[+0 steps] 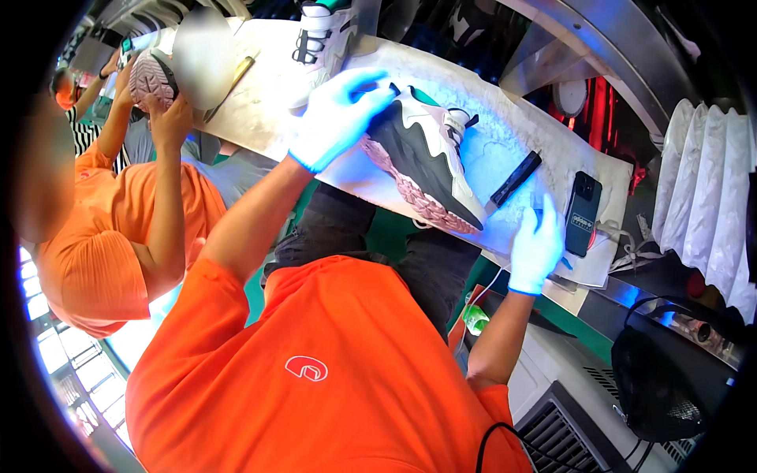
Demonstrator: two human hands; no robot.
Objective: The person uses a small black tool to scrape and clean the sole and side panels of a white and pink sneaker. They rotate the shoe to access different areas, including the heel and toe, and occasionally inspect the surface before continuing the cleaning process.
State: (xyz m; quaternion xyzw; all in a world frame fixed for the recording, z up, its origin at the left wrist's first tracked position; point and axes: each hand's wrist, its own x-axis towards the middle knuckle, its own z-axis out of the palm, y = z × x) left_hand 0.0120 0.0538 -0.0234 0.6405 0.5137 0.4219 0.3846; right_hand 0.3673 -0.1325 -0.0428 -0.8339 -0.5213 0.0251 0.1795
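Note:
A black, white and grey sneaker [430, 154] with a pinkish chunky sole rests tilted on the worktable, its toe toward the near right. My left hand [339, 114], in a pale glove lit blue, is closed on its heel end. My right hand [539, 246], gloved too, hovers at the table's near edge with its fingers apart and nothing visible in them. Just beyond it lies a black-handled tool [516, 180] with a pale tip by the shoe's toe; its exact kind is unclear. To its right is a dark phone [583, 214].
A second sneaker [322, 41] stands farther back on the pale worktable [264, 59]. A yellow-handled tool [231, 88] lies at the left. A co-worker in orange holds another shoe [154, 80]. White tubular folds [702, 205] hang at right above a black mesh bag [658, 386].

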